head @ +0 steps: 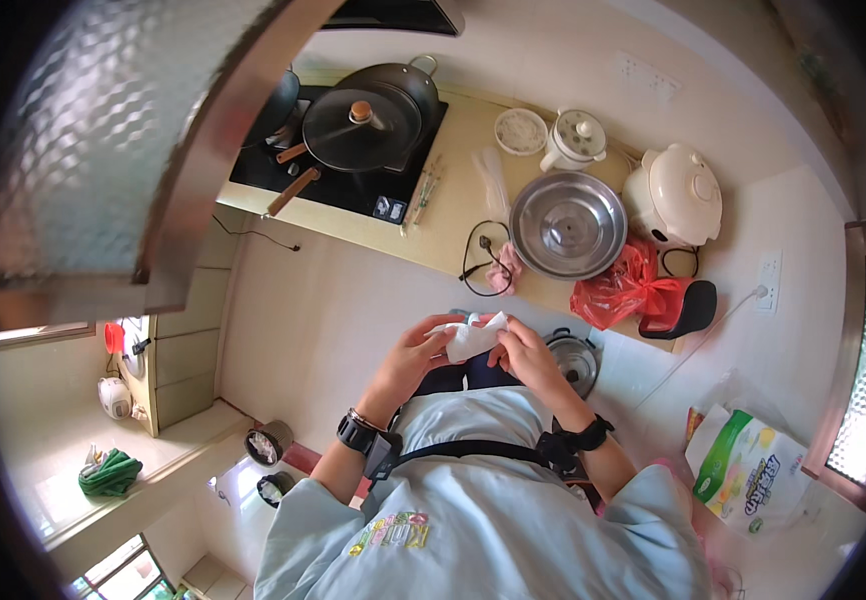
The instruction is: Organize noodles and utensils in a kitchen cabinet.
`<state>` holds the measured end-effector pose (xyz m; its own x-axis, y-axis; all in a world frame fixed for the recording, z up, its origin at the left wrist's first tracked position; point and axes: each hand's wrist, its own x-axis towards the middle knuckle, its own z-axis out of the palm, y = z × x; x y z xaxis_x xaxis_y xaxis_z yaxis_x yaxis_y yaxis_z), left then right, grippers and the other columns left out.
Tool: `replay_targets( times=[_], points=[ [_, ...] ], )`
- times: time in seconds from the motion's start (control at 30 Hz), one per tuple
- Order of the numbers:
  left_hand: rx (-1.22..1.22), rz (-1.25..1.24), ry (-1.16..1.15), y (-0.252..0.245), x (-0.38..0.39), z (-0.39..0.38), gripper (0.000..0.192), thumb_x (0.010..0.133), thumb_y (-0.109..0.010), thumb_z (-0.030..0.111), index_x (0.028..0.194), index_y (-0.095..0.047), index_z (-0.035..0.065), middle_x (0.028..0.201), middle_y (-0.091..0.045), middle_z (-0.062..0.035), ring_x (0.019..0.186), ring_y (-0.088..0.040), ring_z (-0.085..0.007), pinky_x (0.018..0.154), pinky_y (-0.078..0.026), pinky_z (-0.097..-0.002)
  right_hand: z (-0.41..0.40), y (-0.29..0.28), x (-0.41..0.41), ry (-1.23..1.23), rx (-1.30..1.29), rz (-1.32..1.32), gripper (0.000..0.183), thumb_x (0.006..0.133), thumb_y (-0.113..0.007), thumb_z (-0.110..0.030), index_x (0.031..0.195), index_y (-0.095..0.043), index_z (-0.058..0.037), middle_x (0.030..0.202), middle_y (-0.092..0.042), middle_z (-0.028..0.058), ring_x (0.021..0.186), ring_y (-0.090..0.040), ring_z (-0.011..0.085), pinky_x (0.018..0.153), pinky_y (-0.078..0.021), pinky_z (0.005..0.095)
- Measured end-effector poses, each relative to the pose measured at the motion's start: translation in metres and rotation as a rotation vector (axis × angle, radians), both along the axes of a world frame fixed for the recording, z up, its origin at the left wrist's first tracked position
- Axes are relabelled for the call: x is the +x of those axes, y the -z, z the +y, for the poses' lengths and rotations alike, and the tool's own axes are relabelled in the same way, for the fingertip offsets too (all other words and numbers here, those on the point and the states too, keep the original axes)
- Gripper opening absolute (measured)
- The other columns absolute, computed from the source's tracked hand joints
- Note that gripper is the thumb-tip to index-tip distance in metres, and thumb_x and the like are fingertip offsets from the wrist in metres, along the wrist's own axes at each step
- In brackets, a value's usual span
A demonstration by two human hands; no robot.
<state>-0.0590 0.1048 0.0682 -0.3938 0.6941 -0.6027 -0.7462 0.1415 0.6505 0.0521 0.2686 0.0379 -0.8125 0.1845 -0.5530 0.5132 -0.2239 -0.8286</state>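
Note:
A white tissue (470, 341) is stretched between my two hands, in front of my waist. My left hand (419, 356) pinches its left end between thumb and fingers. The right end is pinched by my right hand (524, 351). Just beyond my hands, on the counter's near edge, lie a pink cloth (505, 270) and a coiled black power cord (466, 259). A steel basin (568, 225) stands to their right, next to a red plastic bag (616, 289).
A lidded black pan (350, 142) sits on the black cooktop (358, 196). A cream rice cooker (679, 193) and a lidded white pot (577, 139) stand at the back right of the counter (455, 225). On the floor are a lidded steel pot (574, 363) and two waste bins (274, 439).

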Motion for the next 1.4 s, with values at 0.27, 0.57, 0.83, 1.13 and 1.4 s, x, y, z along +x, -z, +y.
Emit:
replay_targets(
  times=[0.27,0.57,0.83,1.13,1.4],
  points=[
    [-0.292,0.194,-0.06,0.062,0.012,-0.001,0.023,0.089,-0.055,0.016,0.103,-0.053,-0.002,0.091,-0.06,-0.0095,0.079,-0.061,-0.0154,0.065,-0.054,-0.0286,-0.015,0.031,-0.009,0.04,-0.148,-0.062,0.047,0.091,-0.049,-0.033,0.117,-0.05,0.0063,0.082,-0.062,0.0102,0.075,-0.06,0.0125,0.062,-0.0517,0.0263],
    [-0.414,0.157,-0.377,0.114,0.027,-0.012,0.019,0.091,-0.051,0.017,0.085,-0.055,-0.0003,0.079,-0.059,-0.0065,0.073,-0.061,-0.014,0.059,-0.049,-0.0262,-0.049,0.055,-0.031,-0.275,0.686,0.398,0.044,0.085,-0.057,-0.012,0.12,-0.044,0.0111,0.116,-0.05,0.0292,0.095,-0.057,0.0365,0.078,-0.0471,0.036],
    [-0.236,-0.056,-0.426,0.112,0.023,-0.036,0.033,0.096,-0.037,0.03,0.11,-0.045,0.0014,0.105,-0.06,-0.0188,0.091,-0.062,-0.0245,0.083,-0.048,-0.0347,-0.039,0.128,-0.066,-0.598,0.388,0.583,0.018,0.081,-0.047,-0.005,0.093,-0.057,0.0049,0.085,-0.06,0.0235,0.083,-0.059,0.0375,0.072,-0.0476,0.0403],
    [-0.908,0.47,0.465,0.25,0.078,-0.084,0.072,0.08,-0.061,0.047,0.131,-0.032,0.0041,0.12,-0.049,-0.0269,0.111,-0.049,-0.0416,0.092,-0.041,-0.0456,0.002,0.271,-0.092,-0.433,0.569,0.052,0.007,0.075,-0.056,-0.007,0.079,-0.058,-0.0021,0.077,-0.061,0.0211,0.075,-0.059,0.0386,0.065,-0.0463,0.0446],
    [-1.23,0.396,0.766,0.291,0.14,-0.066,0.098,0.067,-0.06,0.066,0.138,-0.024,0.0089,0.109,-0.052,-0.0241,0.095,-0.057,-0.0394,0.077,-0.048,-0.0459,0.047,0.33,-0.165,-0.056,0.918,0.224,0.014,0.08,-0.054,-0.01,0.093,-0.057,-0.004,0.089,-0.062,0.0168,0.083,-0.058,0.0353,0.072,-0.044,0.0448]
  ],
)
